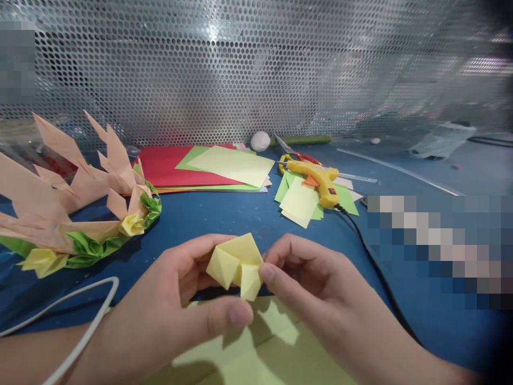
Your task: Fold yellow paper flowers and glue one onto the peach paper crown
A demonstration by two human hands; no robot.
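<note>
Between my two hands is a small piece of folded yellow paper (236,262) with several pointed flaps, like an origami flower. My left hand (188,294) supports it from behind and the left, its thumb just below the flaps. The thumb and forefinger of my right hand (308,283) pinch its right edge. Under both hands lies a larger sheet of pale yellow paper (256,353). On the left stands a paper crown-like ring (96,224) of peach spikes with green and yellow folded pieces along its base.
A yellow glue gun (320,179) lies on green and yellow paper squares (298,203), its black cord (372,262) running down the right. Scissors (288,152) rest behind it. Coloured sheets (168,166) are stacked at the back, near a white ball (260,141). A white cable (92,321) loops at lower left.
</note>
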